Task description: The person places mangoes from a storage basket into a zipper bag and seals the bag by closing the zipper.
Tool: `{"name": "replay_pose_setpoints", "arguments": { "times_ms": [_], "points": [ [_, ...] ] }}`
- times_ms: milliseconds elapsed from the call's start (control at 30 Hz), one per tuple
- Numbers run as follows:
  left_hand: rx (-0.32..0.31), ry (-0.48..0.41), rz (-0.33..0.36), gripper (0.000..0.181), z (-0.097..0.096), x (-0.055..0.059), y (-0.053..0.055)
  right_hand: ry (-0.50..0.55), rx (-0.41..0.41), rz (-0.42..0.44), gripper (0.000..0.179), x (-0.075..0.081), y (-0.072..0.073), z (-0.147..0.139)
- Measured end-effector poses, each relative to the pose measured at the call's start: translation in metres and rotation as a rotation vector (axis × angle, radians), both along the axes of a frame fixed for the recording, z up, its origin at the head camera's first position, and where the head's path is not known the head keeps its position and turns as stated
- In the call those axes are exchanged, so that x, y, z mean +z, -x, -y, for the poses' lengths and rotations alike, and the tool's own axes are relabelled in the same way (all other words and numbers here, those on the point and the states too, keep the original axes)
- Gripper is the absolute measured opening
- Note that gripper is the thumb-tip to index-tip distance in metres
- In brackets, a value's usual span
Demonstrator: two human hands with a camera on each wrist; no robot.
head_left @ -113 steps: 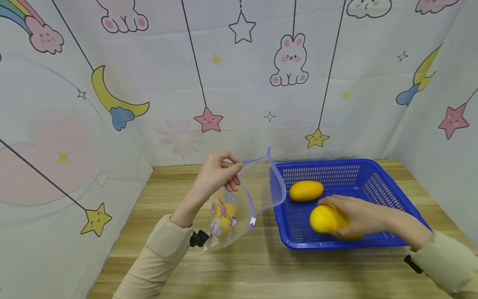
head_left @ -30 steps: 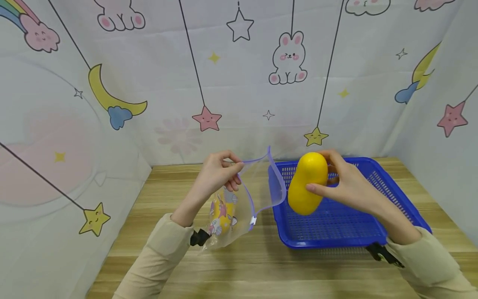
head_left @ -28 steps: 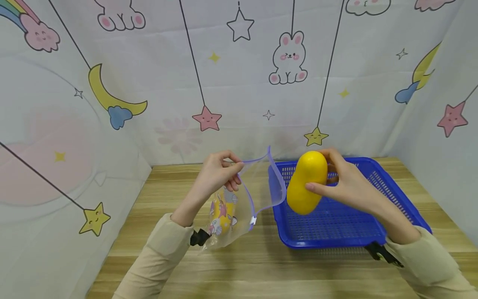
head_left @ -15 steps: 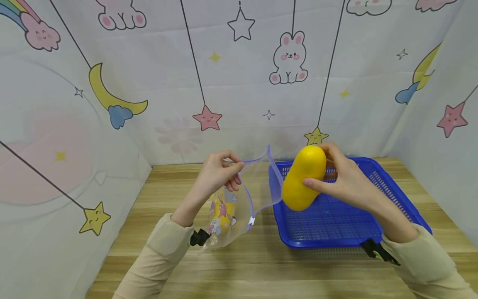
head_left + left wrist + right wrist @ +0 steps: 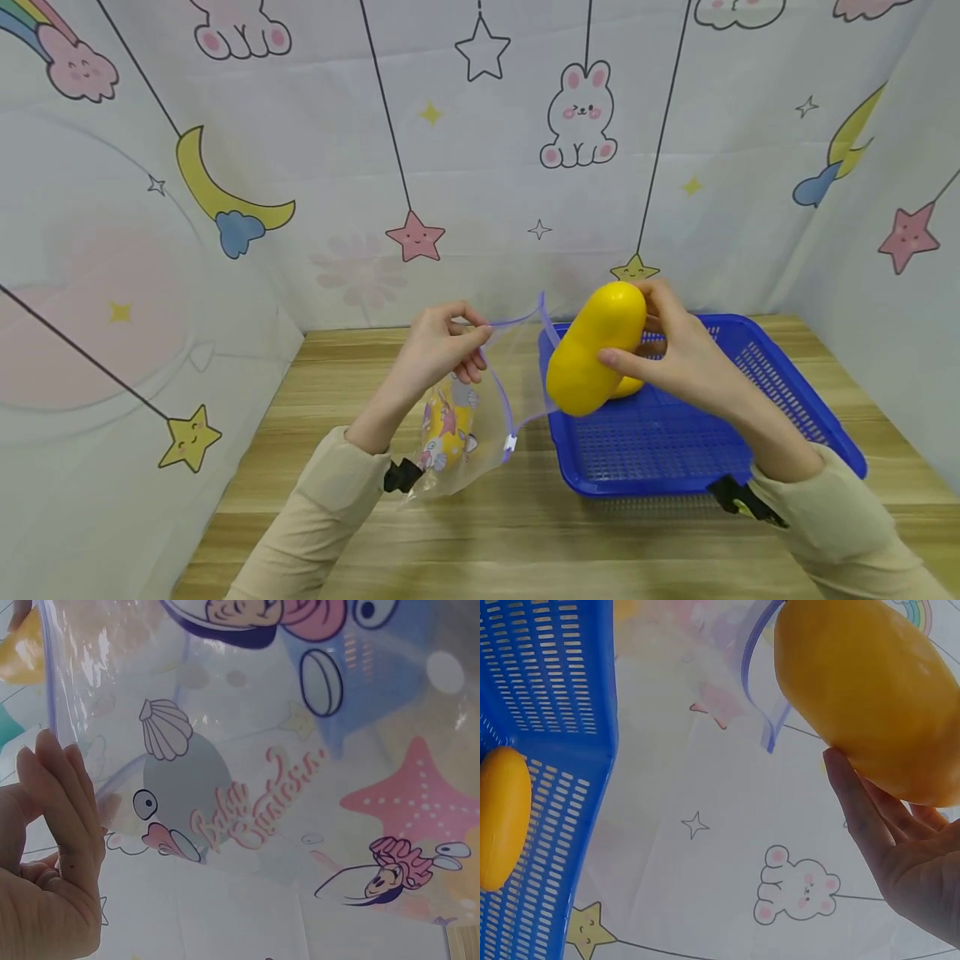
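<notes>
In the head view my left hand (image 5: 446, 342) pinches the purple-edged rim of a clear zip bag (image 5: 487, 433) and keeps its mouth spread. Cartoon sea creatures are printed on the bag (image 5: 247, 810), and something yellow shows through its wall. My right hand (image 5: 686, 354) grips a large yellow mango (image 5: 596, 346), thumb on the near side and fingers on the far side. The mango is tilted, its lower end in front of the bag's open mouth; whether it touches the rim I cannot tell. The right wrist view shows the mango (image 5: 870, 697) beside the purple rim.
A blue plastic basket (image 5: 675, 487) stands at the right on the wooden table (image 5: 480, 550). Another mango (image 5: 502, 817) lies in it, mostly hidden behind the held one in the head view. A printed curtain (image 5: 495, 167) hangs behind the table and along both sides.
My right hand has lifted the mango out of the basket and brought it left to the bag's mouth, tilting it further. My left hand has stayed at the bag's rim.
</notes>
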State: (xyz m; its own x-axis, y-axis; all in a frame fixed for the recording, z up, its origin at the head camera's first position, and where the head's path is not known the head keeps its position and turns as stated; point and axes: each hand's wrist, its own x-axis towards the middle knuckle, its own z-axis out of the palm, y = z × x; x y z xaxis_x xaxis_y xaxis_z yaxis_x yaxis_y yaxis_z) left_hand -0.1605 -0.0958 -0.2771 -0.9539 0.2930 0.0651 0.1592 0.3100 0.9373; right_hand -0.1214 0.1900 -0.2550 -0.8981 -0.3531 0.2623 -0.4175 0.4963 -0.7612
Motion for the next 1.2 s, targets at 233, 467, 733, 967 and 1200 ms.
{"name": "replay_pose_setpoints", "arguments": {
  "times_ms": [233,467,733,967,1200],
  "points": [
    [0.001,0.001,-0.007,0.013,-0.002,0.000,0.000,0.030,0.021,0.014,0.061,-0.005,0.004,0.011],
    [0.006,0.012,-0.010,0.014,-0.002,-0.001,0.000,0.034,0.031,0.034,0.060,-0.013,0.010,0.020],
    [0.005,0.016,-0.011,0.021,-0.003,0.000,0.000,0.089,0.109,0.040,0.064,-0.024,0.015,0.032],
    [0.006,0.031,-0.023,0.021,-0.004,-0.001,0.001,0.102,0.179,0.008,0.070,-0.031,0.017,0.041],
    [0.010,0.036,-0.030,0.019,-0.004,-0.001,0.000,0.116,0.237,0.061,0.067,-0.036,0.017,0.052]
  ]
}}
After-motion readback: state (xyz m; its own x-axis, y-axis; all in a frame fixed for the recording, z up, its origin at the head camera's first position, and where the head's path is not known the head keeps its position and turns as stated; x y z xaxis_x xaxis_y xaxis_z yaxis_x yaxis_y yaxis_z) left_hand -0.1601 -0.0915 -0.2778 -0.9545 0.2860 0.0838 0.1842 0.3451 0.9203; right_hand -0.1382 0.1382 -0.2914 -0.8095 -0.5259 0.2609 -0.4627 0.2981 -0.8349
